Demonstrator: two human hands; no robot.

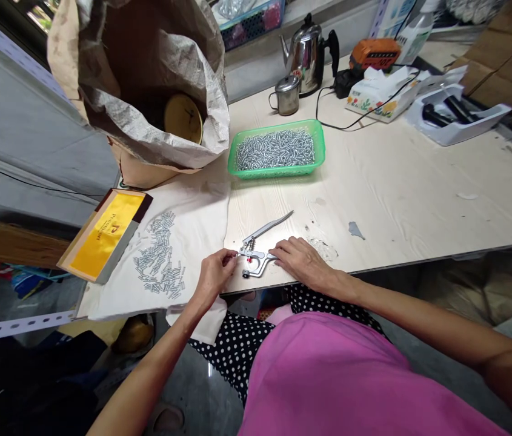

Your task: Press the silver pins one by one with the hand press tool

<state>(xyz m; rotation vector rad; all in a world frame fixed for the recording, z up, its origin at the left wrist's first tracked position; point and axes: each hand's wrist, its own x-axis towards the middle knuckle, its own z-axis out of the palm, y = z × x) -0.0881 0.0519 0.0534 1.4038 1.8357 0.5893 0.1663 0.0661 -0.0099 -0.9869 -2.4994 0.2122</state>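
Note:
Silver spring-loaded pliers (262, 257) lie near the front edge of the table, with one long handle raised and a red bit at the jaws. My right hand (303, 260) has its fingers closed on the lower handle, its wrist at the table edge. Beside the jaws, the thumb and fingertips of my left hand (217, 270) are pinched together; whatever is between them is too small to name. To the left, a loose heap of small silver metal pins (160, 257) is spread over a white cloth (205, 206).
Behind the pliers sits a green basket (278, 175) full of similar metal pieces. A large paper sack (142, 151) stands back left, near a yellow box (108, 230). Farther back are a metal cup (287, 97), a kettle (308, 54), a tissue pack (376, 97) and a white tray (455, 130).

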